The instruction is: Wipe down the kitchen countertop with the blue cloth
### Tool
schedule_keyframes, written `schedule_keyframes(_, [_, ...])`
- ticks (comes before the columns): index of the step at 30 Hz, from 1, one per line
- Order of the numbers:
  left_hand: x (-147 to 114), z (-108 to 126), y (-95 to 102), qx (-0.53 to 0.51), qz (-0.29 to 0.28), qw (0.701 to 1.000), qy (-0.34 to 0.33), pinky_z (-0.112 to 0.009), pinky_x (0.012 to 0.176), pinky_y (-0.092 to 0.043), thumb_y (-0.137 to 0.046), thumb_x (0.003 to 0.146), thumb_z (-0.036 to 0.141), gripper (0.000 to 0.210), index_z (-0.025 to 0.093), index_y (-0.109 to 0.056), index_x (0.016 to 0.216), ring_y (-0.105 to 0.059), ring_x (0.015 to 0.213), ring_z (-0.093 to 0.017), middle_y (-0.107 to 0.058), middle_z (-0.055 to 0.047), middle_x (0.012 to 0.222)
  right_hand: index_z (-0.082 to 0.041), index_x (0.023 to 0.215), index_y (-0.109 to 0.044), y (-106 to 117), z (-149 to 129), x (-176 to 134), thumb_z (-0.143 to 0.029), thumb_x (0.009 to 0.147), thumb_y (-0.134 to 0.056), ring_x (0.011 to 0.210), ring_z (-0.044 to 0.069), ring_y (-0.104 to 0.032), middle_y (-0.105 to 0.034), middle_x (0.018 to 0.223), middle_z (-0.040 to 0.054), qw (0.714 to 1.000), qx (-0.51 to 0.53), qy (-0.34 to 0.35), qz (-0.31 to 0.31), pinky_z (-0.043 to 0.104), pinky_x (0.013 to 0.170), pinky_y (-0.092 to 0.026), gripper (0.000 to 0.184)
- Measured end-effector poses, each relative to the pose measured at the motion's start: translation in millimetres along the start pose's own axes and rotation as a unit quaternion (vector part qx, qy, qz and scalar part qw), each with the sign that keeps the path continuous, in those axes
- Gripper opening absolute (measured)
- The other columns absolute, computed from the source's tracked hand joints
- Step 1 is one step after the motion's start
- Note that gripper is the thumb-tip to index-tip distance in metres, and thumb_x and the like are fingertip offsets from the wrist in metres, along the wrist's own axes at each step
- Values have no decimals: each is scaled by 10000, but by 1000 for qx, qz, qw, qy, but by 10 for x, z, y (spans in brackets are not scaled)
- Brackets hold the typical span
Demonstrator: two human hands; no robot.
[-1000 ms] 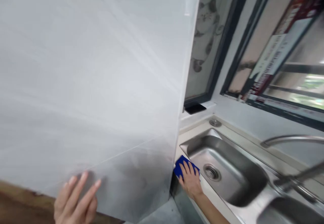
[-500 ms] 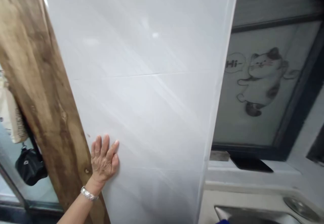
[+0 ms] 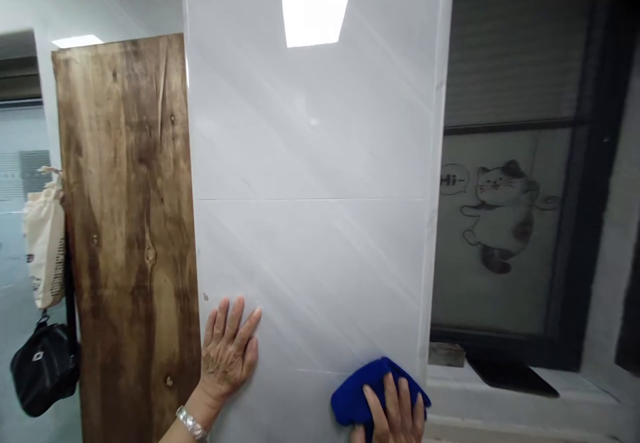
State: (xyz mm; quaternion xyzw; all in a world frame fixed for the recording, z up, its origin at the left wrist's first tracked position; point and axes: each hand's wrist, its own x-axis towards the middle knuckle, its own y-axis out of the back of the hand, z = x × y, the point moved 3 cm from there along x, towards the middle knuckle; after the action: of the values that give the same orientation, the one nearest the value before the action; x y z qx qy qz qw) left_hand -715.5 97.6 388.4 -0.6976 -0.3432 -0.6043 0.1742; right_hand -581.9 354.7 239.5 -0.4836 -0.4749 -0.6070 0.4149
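Note:
My left hand (image 3: 227, 349) lies flat on the white tiled wall (image 3: 310, 263), near its left edge, fingers spread and holding nothing. A silver bracelet (image 3: 191, 423) circles that wrist. Low on the right side of the same wall, my right hand (image 3: 395, 413) presses a folded blue cloth (image 3: 360, 393) against the tile. Its fingers lie over the cloth, and its wrist is out of view below. Between the two hands is a stretch of glossy tile with a faint horizontal joint.
Left of the wall stands a tall wooden board (image 3: 130, 229), with a cream cloth bag (image 3: 46, 243) and a black bag (image 3: 46, 366) hanging beside it. On the right, a dark-framed window (image 3: 500, 309) bears a cat sticker (image 3: 505, 219); a flat black object (image 3: 513, 376) rests on its sill.
My right hand has come up into view with the blue cloth, now on the tile. The camera has levelled and tilted upward; my left hand stays on the wall.

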Motion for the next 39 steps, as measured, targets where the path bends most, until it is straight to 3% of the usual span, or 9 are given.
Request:
schedule_keyframes(4, [15, -21, -13, -28, 7, 1000, 1, -398, 1277, -76, -549, 927, 294, 653, 372, -309, 1530, -139, 1539, -231, -177, 57, 1661, -186, 1563, -187, 236, 101, 825, -258, 790, -531, 1459, 455, -234, -135, 1639, 178, 999, -30, 34, -21, 709, 1126, -273, 850])
schedule_keyframes(9, [27, -31, -6, -55, 10, 998, -9, -390, 1279, -56, -563, 922, 307, 666, 364, -304, 1533, -128, 1541, -230, -166, 48, 1664, -167, 1550, -202, 481, 249, 1888, -298, 824, -522, 1475, 455, -172, -106, 1642, 188, 997, -68, 36, 11, 700, 1135, -264, 804])
schedule_keyframes(16, [-24, -66, 46, -46, -14, 998, -27, -396, 1281, -61, -623, 878, 357, 732, 326, -313, 1541, -123, 1538, -265, -191, -4, 1656, -84, 1539, -207, 648, 591, 3053, -343, 840, -474, 1477, 452, -119, -73, 1638, 204, 992, -112, 28, 49, 715, 1107, -242, 791])
schedule_keyframes(21, [-42, -86, 92, 11, -27, 999, -46, -422, 1280, -63, -583, 880, 316, 708, 299, -329, 1541, -99, 1540, -268, -328, -14, 1616, 61, 1484, -269, 594, 632, 3845, -393, 934, -313, 1465, 456, 52, 184, 1615, 206, 981, -149, 6, 124, 652, 1092, -196, 715])
schedule_keyframes(27, [-75, -99, 107, 15, -23, 998, -52, -425, 1282, -43, -582, 877, 369, 676, 291, -383, 1519, -134, 1537, -274, -370, -24, 1597, 91, 1438, -344, 530, 93, 4561, -427, 961, -273, 1427, 501, 119, 235, 1601, 167, 960, -218, -13, 175, 715, 1025, -147, 707])
schedule_keyframes(29, [-87, -105, 102, 8, -23, 998, -50, -421, 1283, -23, -583, 874, 367, 674, 290, -389, 1516, -142, 1536, -270, -369, -21, 1596, 127, 1421, -330, 464, -99, 4749, -427, 951, -180, 1418, 515, 75, 274, 1570, 195, 953, -255, 12, 161, 728, 967, -160, 741])
schedule_keyframes(32, [-99, -119, 95, 0, -23, 999, -48, -418, 1284, -14, -573, 882, 354, 657, 292, -393, 1512, -173, 1531, -256, -370, -10, 1595, 223, 1332, -336, 354, -394, 4969, -417, 897, -33, 1390, 538, -83, 299, 1497, 309, 949, -278, 41, 146, 730, 882, -207, 831])
schedule_keyframes(36, [-127, -129, 93, 6, -11, 998, -62, -431, 1283, -66, -566, 885, 361, 623, 289, -431, 1489, -191, 1527, -255, -384, -7, 1586, 266, 1269, -358, 239, -975, 5067, -387, 846, 56, 1337, 566, -220, 110, 1493, 403, 962, -225, 101, 119, 716, 796, -283, 881])
schedule_keyframes(39, [-195, -122, 82, -1, -1, 998, -68, -437, 1281, -87, -586, 873, 349, 623, 288, -447, 1477, -200, 1524, -257, -372, -13, 1590, 125, 1381, -386, 183, -1453, 4950, -402, 893, -76, 1372, 533, -242, -79, 1580, 291, 971, -131, 160, 119, 716, 913, -280, 782])
